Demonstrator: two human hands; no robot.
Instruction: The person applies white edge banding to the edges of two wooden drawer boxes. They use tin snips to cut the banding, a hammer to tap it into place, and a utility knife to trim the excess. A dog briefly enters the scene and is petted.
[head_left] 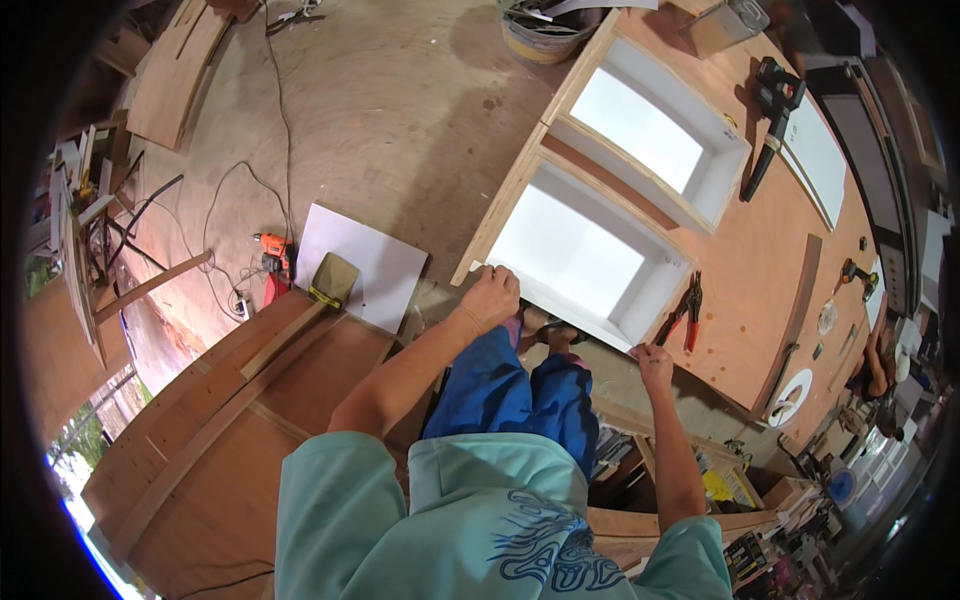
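A plywood drawer box with a white lining [655, 292] lies at the near edge of the wooden worktable [735, 250]. My left hand [492, 296] is closed at the left end of its near white edge, fingertips pinched on top. At the right end of that same edge, my right hand [654, 364] pinches the corner. Whether a separate thin strip lies along the edge between my hands, I cannot tell. A second white-lined drawer box [722, 168] adjoins it on the far side. Pliers with red handles [691, 318] lie just beyond my right hand.
On the table are a black handheld blower [772, 120], a white panel [815, 160], a long brown strip [798, 305], a white disc [790, 397] and a small drill [857, 275]. Leftward on the floor are a white board [365, 265], an orange power tool [272, 248] and cords. A bucket [545, 40] stands beyond.
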